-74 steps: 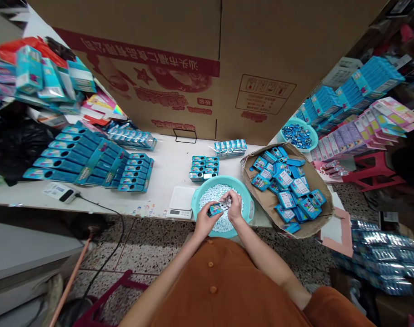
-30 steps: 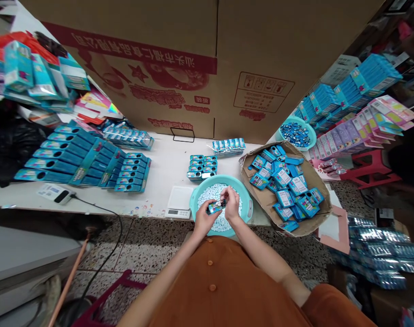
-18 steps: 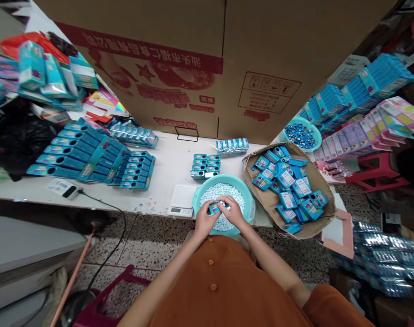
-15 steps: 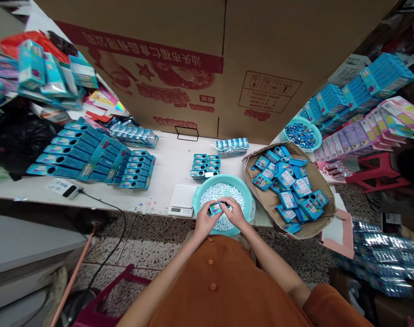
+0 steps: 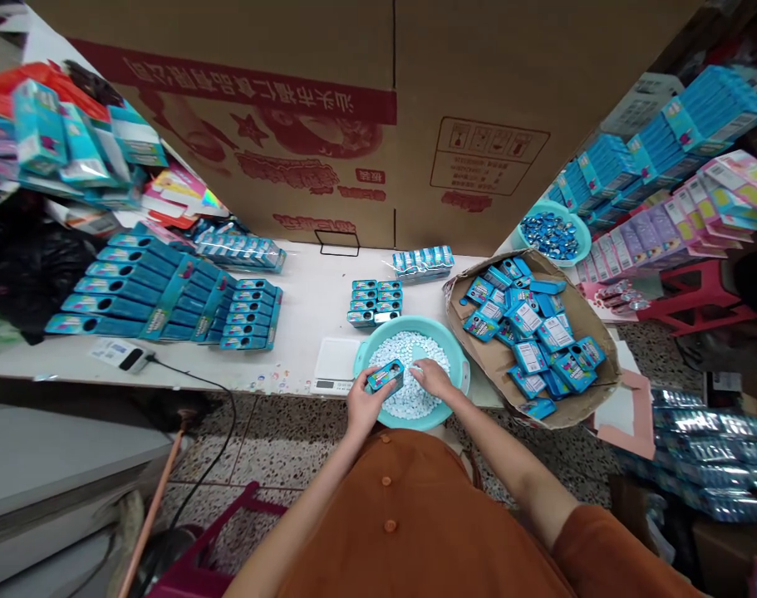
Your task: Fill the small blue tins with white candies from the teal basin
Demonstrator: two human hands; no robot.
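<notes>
My left hand (image 5: pixel 364 400) grips a small blue box (image 5: pixel 385 375) over the near left rim of a teal basin (image 5: pixel 459 375). The basin is full of small white candies (image 5: pixel 409 349). My right hand (image 5: pixel 433 379) rests in the candies beside the box, fingers curled down; what they hold is hidden. A block of the same small boxes (image 5: pixel 374 301) stands in rows on the white table (image 5: pixel 309 307) just beyond the basin.
A small white scale (image 5: pixel 333 366) sits left of the basin. A cardboard tray (image 5: pixel 587 311) holding loose blue boxes lies on the right. Long blue cartons (image 5: pixel 159 286) are stacked at the left. A huge cardboard box (image 5: pixel 366 108) walls off the back. A second teal bowl (image 5: pixel 553 234) stands far right.
My right hand has come off the small box and dropped into the candies. My left hand has shifted the box a little to the left.
</notes>
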